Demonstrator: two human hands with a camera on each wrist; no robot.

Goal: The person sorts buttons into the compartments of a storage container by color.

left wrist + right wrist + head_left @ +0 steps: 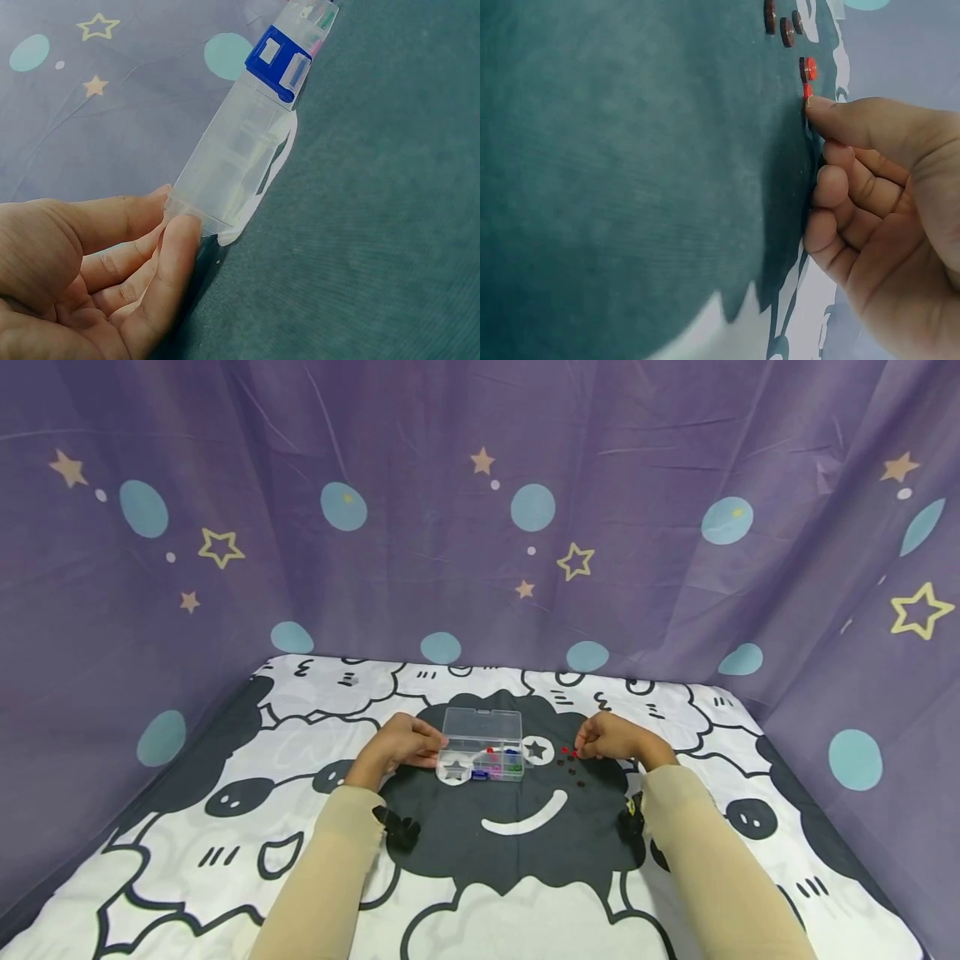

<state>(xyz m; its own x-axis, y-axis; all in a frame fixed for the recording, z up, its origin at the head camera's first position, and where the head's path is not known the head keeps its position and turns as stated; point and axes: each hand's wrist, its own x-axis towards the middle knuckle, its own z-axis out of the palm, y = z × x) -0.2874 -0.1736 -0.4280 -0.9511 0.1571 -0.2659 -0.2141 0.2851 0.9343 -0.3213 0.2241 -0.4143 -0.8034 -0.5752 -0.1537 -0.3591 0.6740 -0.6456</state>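
Note:
A clear plastic compartment box (225,161) lies with its lid (482,723) raised at the back. My left hand (405,742) pinches its left end between thumb and fingers. Small red, blue, pink and green pieces sit in some compartments, and a blue latch (279,64) shows at the front. To the right of the box, my right hand (611,737) has thumb and fingertip at a small red disc (807,90), seemingly pinching it; the index finger is mostly hidden. Close to it lies another red disc (811,68), with several dark brown discs (787,32) beyond.
A cloth (517,860) with cartoon sheep covers the table; box and discs lie on its dark grey patch. Behind hangs a purple curtain (450,568) with stars and blue ovals. Black straps (401,828) are at both wrists.

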